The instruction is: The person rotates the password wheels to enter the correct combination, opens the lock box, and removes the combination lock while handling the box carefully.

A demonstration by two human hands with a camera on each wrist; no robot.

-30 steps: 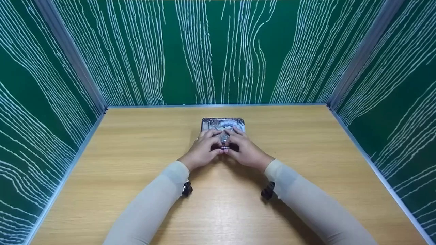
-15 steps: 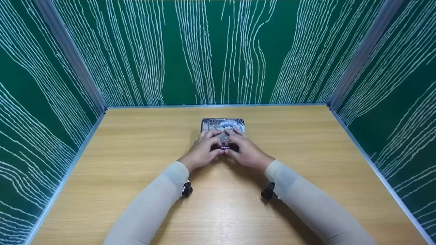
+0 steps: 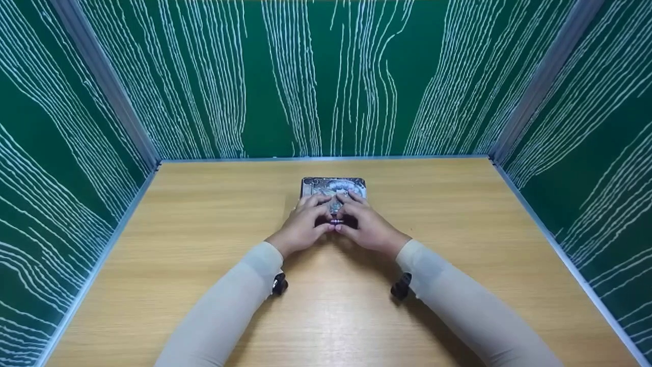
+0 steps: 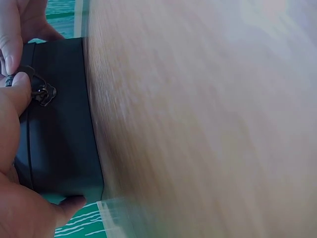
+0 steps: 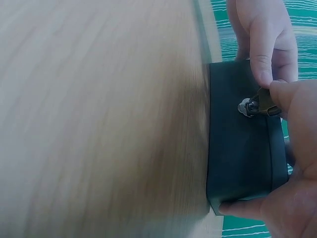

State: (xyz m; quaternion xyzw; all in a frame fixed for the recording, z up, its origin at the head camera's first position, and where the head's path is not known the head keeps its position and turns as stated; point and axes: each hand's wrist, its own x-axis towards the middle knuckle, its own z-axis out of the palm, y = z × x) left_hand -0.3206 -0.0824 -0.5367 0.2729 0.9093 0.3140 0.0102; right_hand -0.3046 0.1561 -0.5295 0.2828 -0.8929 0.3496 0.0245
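Your left hand (image 3: pixel 304 227), at left, holds a small lock (image 3: pixel 336 221) by its near end; at centre, this lock hangs from the clasp (image 4: pixel 47 94) of the dark box (image 4: pixel 64 139) on the tabletop (image 3: pixel 204 204); the lid (image 3: pixel 331 182) is down, so the work appears unfinished; at right, your right hand (image 3: pixel 371 224) pinches the lock too. Your hands hide most of it; whether it is fastened cannot be told.

no text, label, brand, number or sign can be read on the box (image 5: pixel 240 144) or its lock (image 5: pixel 267 102).
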